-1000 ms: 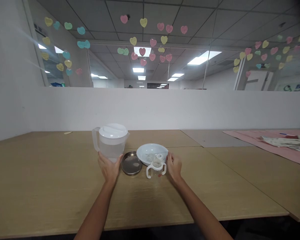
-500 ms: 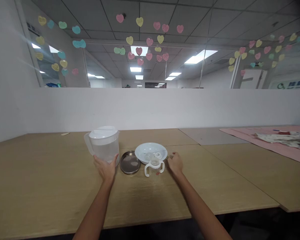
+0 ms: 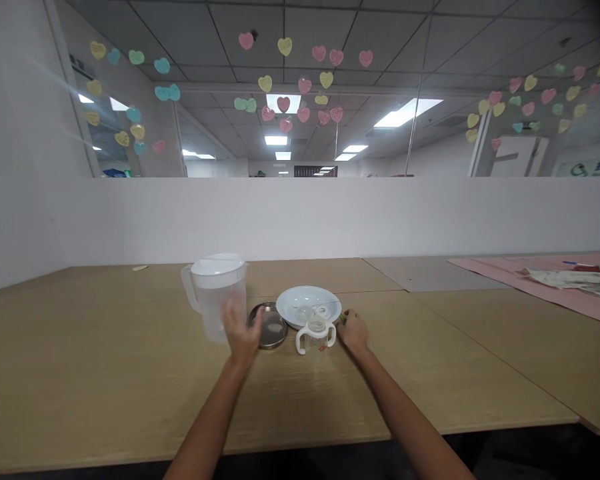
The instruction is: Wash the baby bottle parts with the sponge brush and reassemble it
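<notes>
A lidded plastic pitcher of clear liquid stands on the table at left. My left hand, fingers spread and a bit blurred, is in front of the pitcher's right side, near a round metal tray. Right of the tray is a white plate with small clear and white parts on it. A clear cup with two white handles stands at the plate's front edge. Beside the plate's right edge, my right hand is closed around something small and greenish, mostly hidden by the fingers.
A pink cloth with patterned fabric on it lies at the far right. A small flat piece rests near the table's back left. Behind the table rises a white wall with glass above.
My left hand has moved right from the pitcher's lower front toward the metal tray. The view has shifted slightly. My right hand stays beside the plate, with more green showing at its fingertips.
</notes>
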`<state>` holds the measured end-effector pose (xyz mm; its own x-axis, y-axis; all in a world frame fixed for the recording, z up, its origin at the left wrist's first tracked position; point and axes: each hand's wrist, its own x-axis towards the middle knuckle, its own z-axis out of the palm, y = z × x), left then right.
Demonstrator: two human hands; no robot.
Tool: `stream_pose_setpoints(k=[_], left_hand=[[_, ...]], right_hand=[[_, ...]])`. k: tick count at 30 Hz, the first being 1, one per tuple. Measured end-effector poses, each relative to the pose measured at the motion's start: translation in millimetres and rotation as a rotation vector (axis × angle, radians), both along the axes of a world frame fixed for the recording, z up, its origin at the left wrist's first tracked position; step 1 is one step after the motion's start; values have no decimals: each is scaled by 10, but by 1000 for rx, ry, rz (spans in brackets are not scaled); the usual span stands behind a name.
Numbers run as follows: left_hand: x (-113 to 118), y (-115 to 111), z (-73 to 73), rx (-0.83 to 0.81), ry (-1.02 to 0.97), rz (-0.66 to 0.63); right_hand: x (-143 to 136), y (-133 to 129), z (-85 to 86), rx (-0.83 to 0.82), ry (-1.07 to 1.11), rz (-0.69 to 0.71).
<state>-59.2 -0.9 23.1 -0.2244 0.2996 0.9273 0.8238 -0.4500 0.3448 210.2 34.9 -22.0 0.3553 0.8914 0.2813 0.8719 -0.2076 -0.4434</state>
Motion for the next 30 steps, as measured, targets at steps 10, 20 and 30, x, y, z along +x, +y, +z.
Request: stream_pose_setpoints(k=[10,20,30], left_hand=[[633,247,-50,-548,544,-407],[563,259,-102,-532,583,-398],[564,171,-95,-515,638,-430]], right_hand=[[-33,-11,3,-22,5,39],[-49,2,-28,19,-27,46],[-46,7,-28,-4,-23,71]])
